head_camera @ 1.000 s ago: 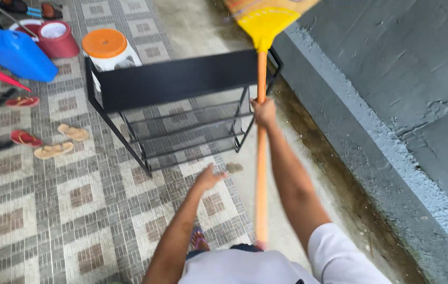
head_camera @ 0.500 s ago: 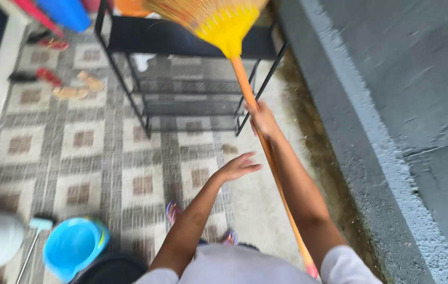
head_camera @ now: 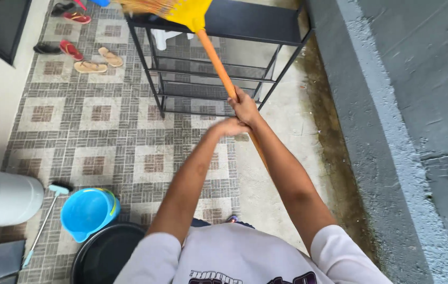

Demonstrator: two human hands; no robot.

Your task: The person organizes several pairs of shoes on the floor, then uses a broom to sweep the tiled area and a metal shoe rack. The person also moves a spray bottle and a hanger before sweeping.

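Gripping the broom (head_camera: pixel 203 37), right hand (head_camera: pixel 245 108); left hand (head_camera: pixel 229 127) touching.

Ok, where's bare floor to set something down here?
The tiled stretch between the black shelf rack and the blue bucket is free, and the concrete strip between rack and grey wall. Crowded: sandals at the top left; the bucket, white container and dark tub at the bottom left.
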